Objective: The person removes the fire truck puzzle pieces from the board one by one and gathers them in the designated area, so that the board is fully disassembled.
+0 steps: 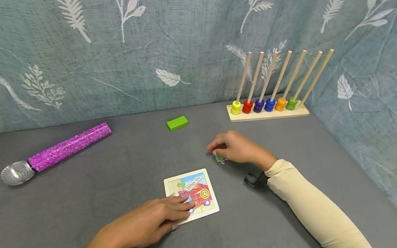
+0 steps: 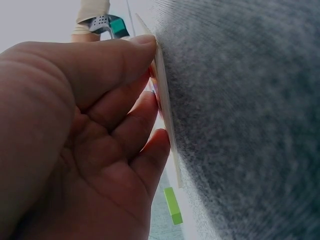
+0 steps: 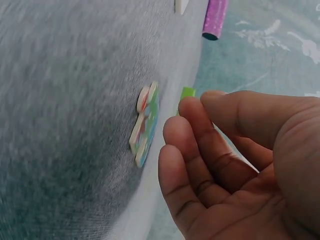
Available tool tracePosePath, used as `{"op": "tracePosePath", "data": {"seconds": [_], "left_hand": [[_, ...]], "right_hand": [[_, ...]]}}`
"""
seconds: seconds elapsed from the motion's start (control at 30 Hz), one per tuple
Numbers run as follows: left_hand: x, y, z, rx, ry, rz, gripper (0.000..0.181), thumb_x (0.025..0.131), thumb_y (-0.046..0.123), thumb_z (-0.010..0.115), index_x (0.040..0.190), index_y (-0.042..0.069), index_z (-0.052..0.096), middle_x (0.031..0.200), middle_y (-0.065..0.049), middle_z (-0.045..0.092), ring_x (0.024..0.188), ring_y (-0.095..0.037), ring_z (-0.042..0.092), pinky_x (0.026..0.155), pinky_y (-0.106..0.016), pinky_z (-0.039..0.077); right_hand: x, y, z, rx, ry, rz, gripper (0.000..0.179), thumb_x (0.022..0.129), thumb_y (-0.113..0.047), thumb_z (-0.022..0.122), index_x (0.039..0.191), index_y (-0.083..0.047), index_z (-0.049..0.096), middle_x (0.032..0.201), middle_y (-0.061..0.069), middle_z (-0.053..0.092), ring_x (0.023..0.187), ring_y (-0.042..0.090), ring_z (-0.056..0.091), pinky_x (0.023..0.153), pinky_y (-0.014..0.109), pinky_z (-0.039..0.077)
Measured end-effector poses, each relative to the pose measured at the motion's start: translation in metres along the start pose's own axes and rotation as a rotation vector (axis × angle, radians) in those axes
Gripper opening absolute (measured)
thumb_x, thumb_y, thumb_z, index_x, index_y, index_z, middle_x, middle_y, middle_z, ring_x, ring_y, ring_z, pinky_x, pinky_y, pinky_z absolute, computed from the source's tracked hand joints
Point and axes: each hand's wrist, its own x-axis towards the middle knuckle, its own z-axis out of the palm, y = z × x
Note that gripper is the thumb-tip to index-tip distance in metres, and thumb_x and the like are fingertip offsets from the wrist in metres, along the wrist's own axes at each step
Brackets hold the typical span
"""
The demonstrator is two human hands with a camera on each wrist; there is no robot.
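Observation:
A square jigsaw board (image 1: pixel 212 192) with a red fire-truck picture lies on the grey table. The left hand (image 1: pixel 151 223) rests on its left part, fingers stretched flat over the picture and covering some of it. In the left wrist view, the thumb tip touches the edge of the board (image 2: pixel 167 110). Just right of the board, the right hand (image 1: pixel 238 148) hovers over a loose puzzle piece (image 1: pixel 220 159), partly hiding it. From the right wrist, the piece (image 3: pixel 147 122) lies on the table, apart from the loosely bent fingers (image 3: pixel 177 135), which hold nothing.
A green block (image 1: pixel 177 123) lies beyond the board. At the back right stands a wooden peg stand (image 1: pixel 268 116) with coloured beads. A purple glittery microphone (image 1: pixel 69 147) lies at the left. Patterned cloth (image 1: pixel 180 39) hangs behind the table.

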Motion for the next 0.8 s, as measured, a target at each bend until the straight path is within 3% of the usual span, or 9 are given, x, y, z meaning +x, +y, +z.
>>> {"op": "tracePosePath", "data": {"seconds": [0.2, 0.43, 0.8], "left_hand": [[0.000, -0.001, -0.001, 0.000, -0.002, 0.008, 0.040, 0.087, -0.004, 0.063, 0.126, 0.007, 0.067, 0.137, 0.000, 0.056, 0.129, -0.024, 0.049, 0.101, -0.046, 0.044], [0.001, -0.002, 0.000, -0.003, -0.003, 0.013, 0.040, 0.087, -0.004, 0.063, 0.126, 0.007, 0.067, 0.137, 0.000, 0.056, 0.129, -0.024, 0.050, 0.101, -0.046, 0.044], [0.001, -0.003, 0.001, -0.006, -0.003, 0.010, 0.039, 0.088, -0.003, 0.064, 0.126, 0.008, 0.067, 0.137, 0.002, 0.056, 0.130, -0.023, 0.048, 0.099, -0.046, 0.045]], "right_hand": [[-0.001, -0.010, 0.004, -0.013, 0.003, -0.043, 0.019, 0.091, 0.001, 0.063, 0.108, 0.000, 0.073, 0.099, 0.006, 0.070, 0.083, 0.010, 0.062, 0.070, 0.024, 0.050], [-0.005, -0.024, 0.015, -0.027, -0.066, -0.153, 0.019, 0.093, -0.002, 0.063, 0.108, -0.002, 0.073, 0.101, 0.004, 0.070, 0.089, 0.009, 0.063, 0.074, 0.025, 0.051], [-0.004, -0.041, 0.028, 0.020, -0.139, -0.166, 0.022, 0.092, 0.001, 0.061, 0.110, -0.003, 0.072, 0.103, 0.003, 0.070, 0.091, 0.008, 0.064, 0.079, 0.022, 0.052]]}}
